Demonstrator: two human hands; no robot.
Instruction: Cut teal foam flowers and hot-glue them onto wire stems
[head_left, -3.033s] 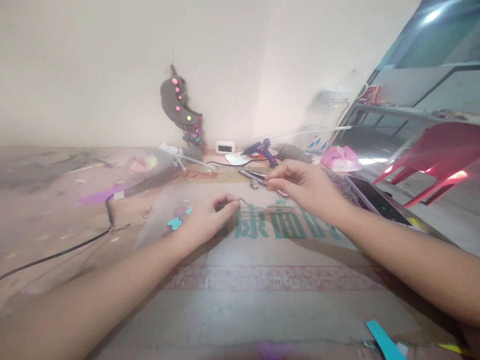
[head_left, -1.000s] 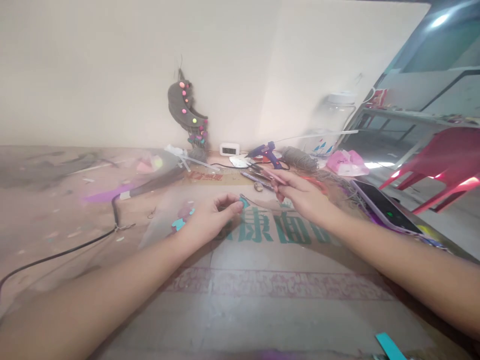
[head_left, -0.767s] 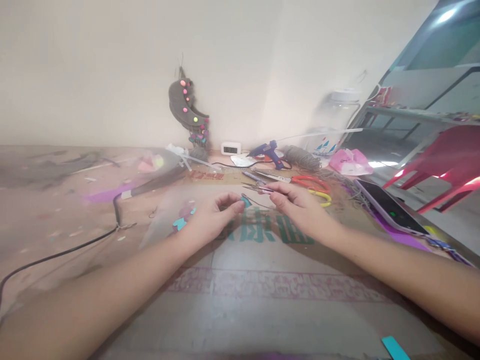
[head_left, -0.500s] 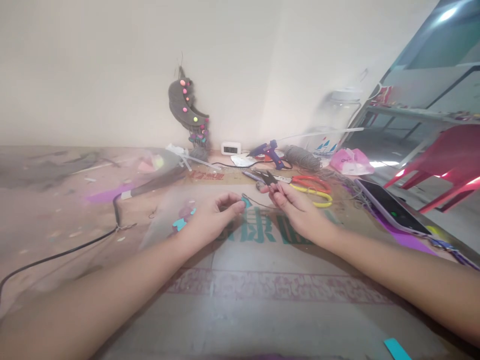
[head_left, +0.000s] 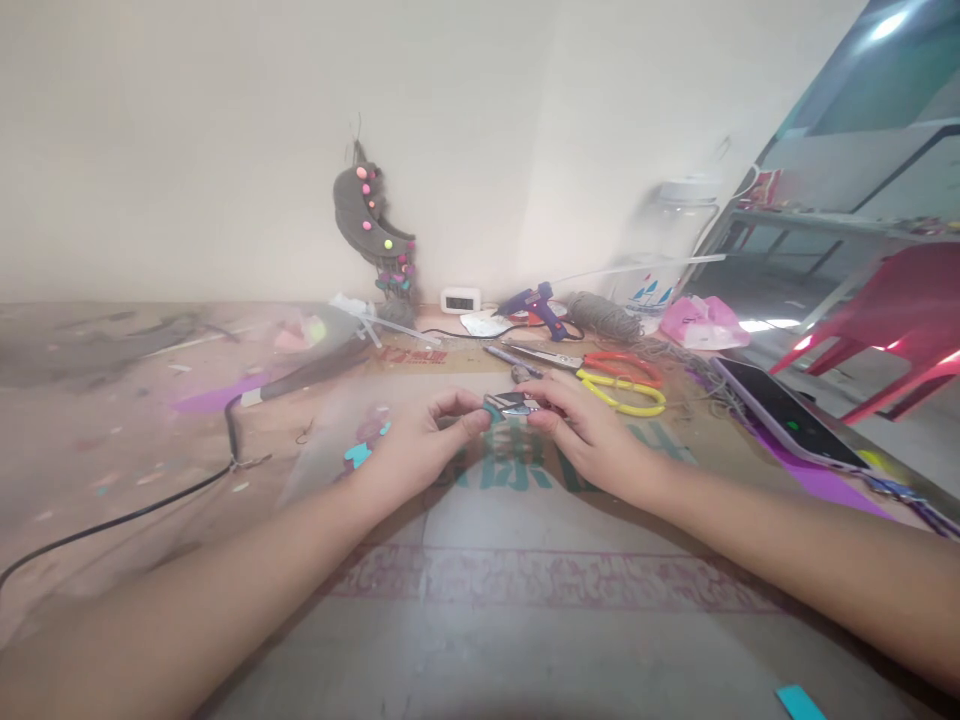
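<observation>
Between the thumb and fingers of my left hand (head_left: pixel 416 440) is a small teal piece (head_left: pixel 492 413), mostly covered by the fingertips. My right hand (head_left: pixel 592 430) is closed on small snips (head_left: pixel 517 404), whose short pointed blades face left and stand apart at the teal piece. Their handles are hidden in the fingers. Both hands hover close together over a printed cardboard sheet (head_left: pixel 517 650). Teal and purple cut-outs (head_left: pixel 360 453) lie left of my left wrist.
Behind the hands lie orange-handled scissors (head_left: pixel 622 368), yellow-handled pliers (head_left: pixel 637 408) and a glue gun (head_left: pixel 544 310). A phone (head_left: pixel 791 415) and grey yarn (head_left: pixel 604 315) are at right. A black cable (head_left: pixel 120 515) crosses the left side. A decorated moon (head_left: pixel 367 215) hangs on the wall.
The snips have swung from pointing up and away to pointing left, and my right hand has come nearer the left. The thin cord seen between the hands no longer shows clearly.
</observation>
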